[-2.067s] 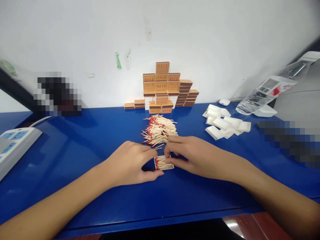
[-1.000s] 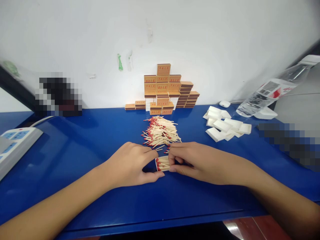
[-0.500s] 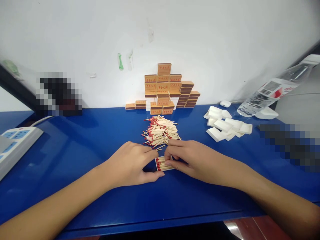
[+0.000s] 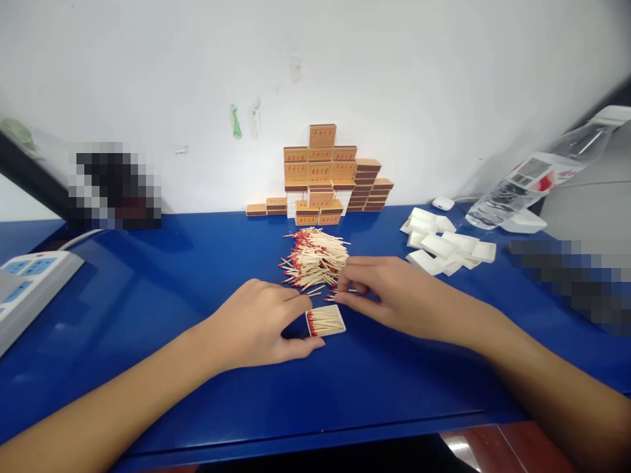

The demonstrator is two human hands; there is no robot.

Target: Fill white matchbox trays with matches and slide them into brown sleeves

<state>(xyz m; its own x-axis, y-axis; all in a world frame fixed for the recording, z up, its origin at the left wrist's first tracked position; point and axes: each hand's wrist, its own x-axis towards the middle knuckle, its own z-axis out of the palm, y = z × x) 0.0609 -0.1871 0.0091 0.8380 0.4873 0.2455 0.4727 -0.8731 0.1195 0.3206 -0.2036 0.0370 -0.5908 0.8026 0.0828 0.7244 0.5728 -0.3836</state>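
Note:
A small white matchbox tray (image 4: 340, 309) lies on the blue table, with red-headed matches (image 4: 325, 322) inside, their heads towards the left. My left hand (image 4: 263, 322) rests at the tray's left end, thumb along the near side and forefinger at the far corner, gripping it between them. Just beyond the tray's right side, my right hand (image 4: 377, 289) has thumb and fingers pinched at a few matches (image 4: 329, 298) low on the table. Behind both hands spreads a large heap of loose matches (image 4: 318, 256), whose right edge my right hand partly covers.
Brown matchboxes (image 4: 320, 172) stand stacked against the wall behind the heap. Several empty white trays (image 4: 441, 246) are piled at the right. A water bottle (image 4: 532, 177) leans beyond them. A power strip (image 4: 37, 282) lies at the left. The blue table's (image 4: 315, 407) front edge runs below.
My right hand has moved from above the tray, away and to the right, to the matches by the heap. The filled tray now shows fully; my left hand has stayed put.

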